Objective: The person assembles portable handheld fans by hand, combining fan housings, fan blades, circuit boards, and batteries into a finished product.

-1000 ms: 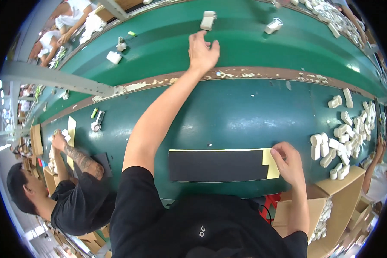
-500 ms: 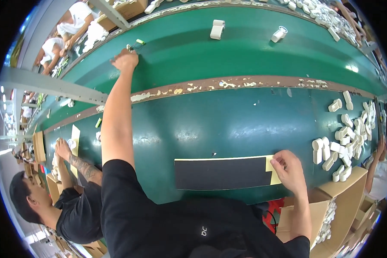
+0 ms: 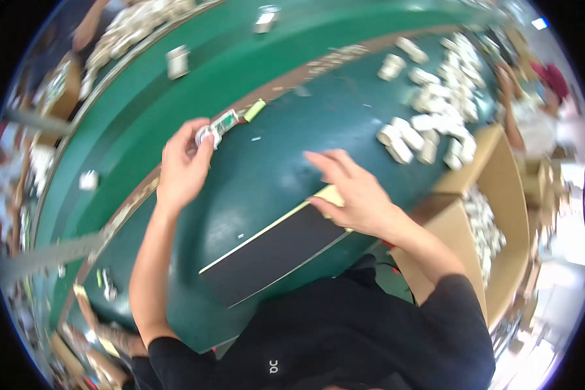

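My left hand (image 3: 185,162) is closed on a small white electronic assembly (image 3: 208,136), raised above the table. The assembly has a round white end, a green circuit board (image 3: 227,121) and a yellow-green cylinder-shaped piece, perhaps a battery (image 3: 255,110), at its far end. My right hand (image 3: 357,195), fingers spread, hovers over the right end of a long black board (image 3: 273,250). Pale yellow sheet or tape (image 3: 331,194) shows at that end, partly hidden by the hand. Whether the right thumb touches it I cannot tell.
Several white plastic casings (image 3: 445,97) lie piled at the table's right. A cardboard box (image 3: 510,195) holding more stands at the near right. Beyond the brown ledge (image 3: 266,94) runs a green belt (image 3: 136,110) carrying a few casings. A metal bar (image 3: 52,257) and another person's arm (image 3: 120,338) are at left.
My left hand has come back from the belt with the assembly in it. My right hand has let go of the board's yellow end and opened. The whole view has turned toward the right.
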`<state>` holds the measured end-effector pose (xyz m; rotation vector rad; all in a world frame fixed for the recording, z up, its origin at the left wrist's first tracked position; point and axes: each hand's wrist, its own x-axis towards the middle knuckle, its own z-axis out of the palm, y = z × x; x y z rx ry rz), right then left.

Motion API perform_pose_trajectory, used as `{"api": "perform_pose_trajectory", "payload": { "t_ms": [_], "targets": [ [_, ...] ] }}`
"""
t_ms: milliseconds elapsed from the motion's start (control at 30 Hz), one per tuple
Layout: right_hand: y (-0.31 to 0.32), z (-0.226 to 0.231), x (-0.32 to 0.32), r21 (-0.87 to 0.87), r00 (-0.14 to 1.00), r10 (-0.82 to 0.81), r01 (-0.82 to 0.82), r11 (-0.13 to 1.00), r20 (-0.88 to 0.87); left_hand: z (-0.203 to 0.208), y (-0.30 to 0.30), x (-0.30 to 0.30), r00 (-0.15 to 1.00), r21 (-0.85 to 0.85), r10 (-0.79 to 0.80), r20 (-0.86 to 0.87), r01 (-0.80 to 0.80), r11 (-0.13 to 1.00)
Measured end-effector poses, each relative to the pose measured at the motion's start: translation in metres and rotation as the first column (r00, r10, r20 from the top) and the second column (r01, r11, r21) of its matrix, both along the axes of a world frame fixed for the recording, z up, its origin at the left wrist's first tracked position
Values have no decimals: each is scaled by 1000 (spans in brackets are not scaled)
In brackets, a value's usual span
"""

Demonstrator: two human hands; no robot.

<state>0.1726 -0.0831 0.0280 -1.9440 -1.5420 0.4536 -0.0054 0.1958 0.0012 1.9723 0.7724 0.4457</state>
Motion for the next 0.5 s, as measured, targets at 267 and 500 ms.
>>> {"api": "perform_pose_trajectory", "payload": {
  "t_ms": [267, 500],
  "targets": [
    [-33, -9, 26, 279, 960, -146, 77, 957, 238, 38, -164, 100, 871, 61, -491, -17, 491, 869],
    [-112, 41, 73, 255, 896, -426, 443, 860, -122, -6, -152, 183, 793, -61, -460, 400, 524, 849]
  ]
}}
